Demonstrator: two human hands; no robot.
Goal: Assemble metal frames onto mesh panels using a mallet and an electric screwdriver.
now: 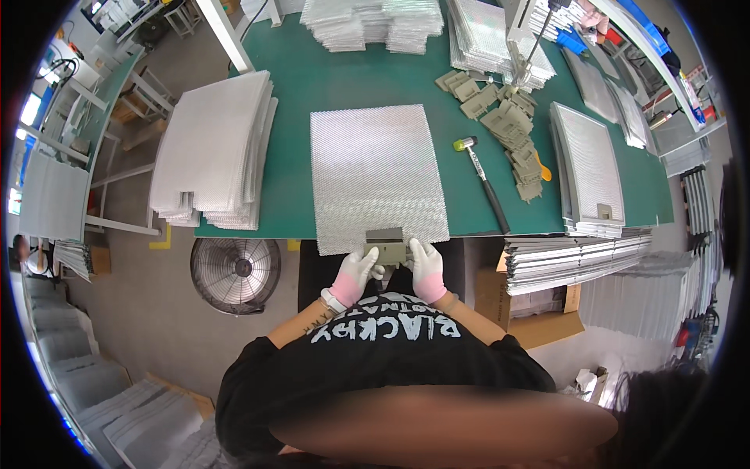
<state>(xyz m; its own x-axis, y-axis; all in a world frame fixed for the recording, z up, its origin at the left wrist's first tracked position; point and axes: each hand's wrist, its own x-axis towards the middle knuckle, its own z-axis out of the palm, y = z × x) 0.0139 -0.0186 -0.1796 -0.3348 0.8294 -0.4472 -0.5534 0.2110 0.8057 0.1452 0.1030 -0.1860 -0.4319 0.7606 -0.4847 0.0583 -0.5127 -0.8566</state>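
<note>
A silvery metal mesh sheet (pixel 376 168) lies flat on the green table in front of me, its near edge reaching past the table's edge. At that near edge is a small grey-green plastic clip (pixel 386 252) with a dark slot-like upper part. My left hand (pixel 355 275), in a white and pink glove, grips the clip's left side, fingers closed. From the right, my right hand (pixel 426 270), gloved alike, pinches its other side. Whether the clip is seated on the mesh edge I cannot tell. A hammer (pixel 482 184) with a yellow-green head rests right of the sheet.
More grey-green clips (pixel 508 125) lie heaped beyond the hammer. Stacked mesh sheets (pixel 211 148) stand at the left, others (pixel 373 25) at the back. Framed mesh panels (pixel 590 168) pile up on the right. A floor fan (pixel 236 273) and a cardboard box (pixel 539 328) sit below the table edge.
</note>
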